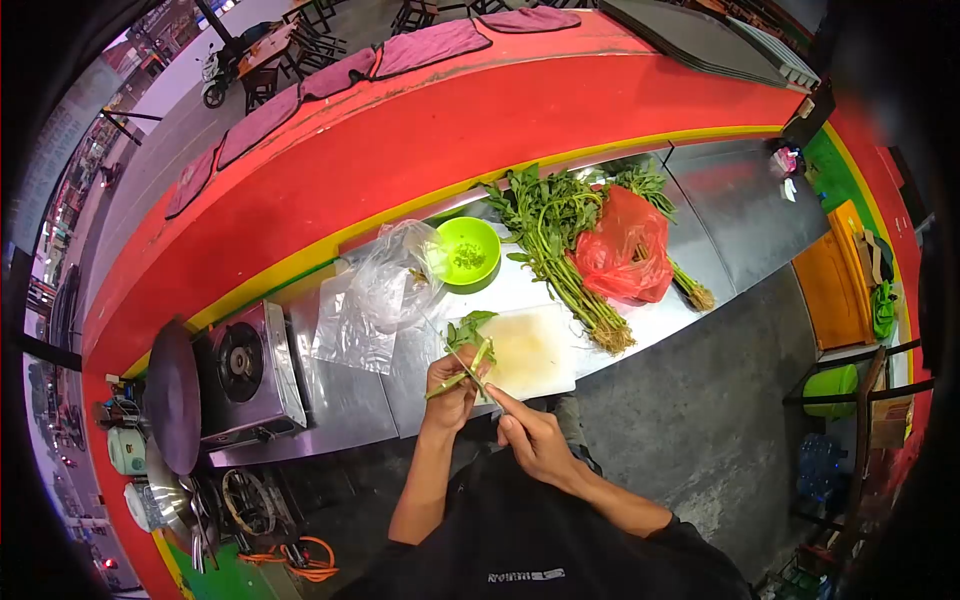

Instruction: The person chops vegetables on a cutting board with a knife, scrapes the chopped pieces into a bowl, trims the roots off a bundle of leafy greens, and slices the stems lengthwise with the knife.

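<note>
My left hand (452,388) is closed around a green leafy vegetable stem (483,354), with its leaves (468,328) lying near the board's left edge. My right hand (535,438) is closed on a knife (473,378), index finger stretched along it. The thin blade crosses the stem; the handle is mostly hidden in my fingers. Both hands are in front of a white cutting board (530,350). Beyond the board stands a lime green bowl (493,250) with small green pieces inside.
Bundles of leafy greens with roots (560,265) lie at right, beside a red plastic bag (628,250). Clear plastic bags (385,285) lie left of the bowl. A gas stove (250,365) and a large dark wok (172,400) are further left. A red wall (430,140) runs behind the steel counter (345,415).
</note>
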Demonstrator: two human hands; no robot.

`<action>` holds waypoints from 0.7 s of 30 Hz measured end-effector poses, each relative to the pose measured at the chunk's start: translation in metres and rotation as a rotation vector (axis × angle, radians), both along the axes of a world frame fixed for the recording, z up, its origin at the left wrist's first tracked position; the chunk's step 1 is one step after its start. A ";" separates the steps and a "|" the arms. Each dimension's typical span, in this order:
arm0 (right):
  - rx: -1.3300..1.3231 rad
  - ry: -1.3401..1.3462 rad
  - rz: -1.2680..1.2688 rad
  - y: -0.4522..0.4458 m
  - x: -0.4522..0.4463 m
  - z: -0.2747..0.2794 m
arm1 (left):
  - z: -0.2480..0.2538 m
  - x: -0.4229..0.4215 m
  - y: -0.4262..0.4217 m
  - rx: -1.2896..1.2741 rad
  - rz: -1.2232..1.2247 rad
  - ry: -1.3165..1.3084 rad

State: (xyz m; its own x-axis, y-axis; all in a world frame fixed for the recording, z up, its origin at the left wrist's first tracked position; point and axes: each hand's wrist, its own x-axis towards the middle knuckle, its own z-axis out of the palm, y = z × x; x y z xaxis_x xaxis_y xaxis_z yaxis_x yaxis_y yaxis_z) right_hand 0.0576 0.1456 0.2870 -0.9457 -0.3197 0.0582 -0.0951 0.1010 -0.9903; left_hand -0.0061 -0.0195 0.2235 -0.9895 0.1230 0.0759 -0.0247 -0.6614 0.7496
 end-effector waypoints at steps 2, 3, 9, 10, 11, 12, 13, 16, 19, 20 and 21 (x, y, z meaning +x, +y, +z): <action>-0.002 0.015 0.005 0.000 -0.001 0.000 | -0.009 -0.001 0.000 -0.015 -0.015 -0.042; -0.014 0.014 0.005 0.000 -0.001 0.000 | -0.007 -0.002 0.002 0.025 -0.026 -0.018; -0.048 0.030 -0.002 -0.004 -0.002 0.000 | -0.005 0.002 0.011 0.097 -0.057 0.027; -0.062 0.056 -0.018 -0.005 -0.003 -0.001 | -0.006 0.001 0.011 0.098 -0.055 0.029; -0.062 0.058 -0.016 -0.005 -0.003 0.001 | -0.008 0.000 0.011 0.097 -0.042 0.041; -0.047 0.012 0.000 -0.004 -0.003 0.004 | -0.006 -0.001 0.011 0.095 -0.030 0.052; -0.032 -0.034 0.017 -0.004 -0.003 0.006 | -0.004 -0.002 0.010 0.093 -0.040 0.024; -0.023 -0.030 0.025 -0.004 -0.003 0.004 | 0.003 -0.005 0.011 0.124 -0.020 0.049; -0.014 -0.008 0.019 -0.004 -0.002 0.002 | 0.002 -0.009 0.010 0.123 -0.013 0.065; -0.014 -0.008 0.020 -0.004 -0.002 0.002 | 0.000 -0.009 0.009 0.113 -0.021 0.077; -0.010 -0.020 0.018 -0.004 -0.001 0.004 | 0.001 -0.009 0.008 0.097 -0.014 0.072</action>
State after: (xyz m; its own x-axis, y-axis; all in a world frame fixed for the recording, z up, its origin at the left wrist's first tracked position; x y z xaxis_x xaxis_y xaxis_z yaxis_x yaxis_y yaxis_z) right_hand 0.0563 0.1419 0.2907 -0.9409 -0.3359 0.0425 -0.0768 0.0895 -0.9930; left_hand -0.0156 -0.0116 0.2241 -0.9794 0.1250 0.1587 0.0174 -0.7307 0.6825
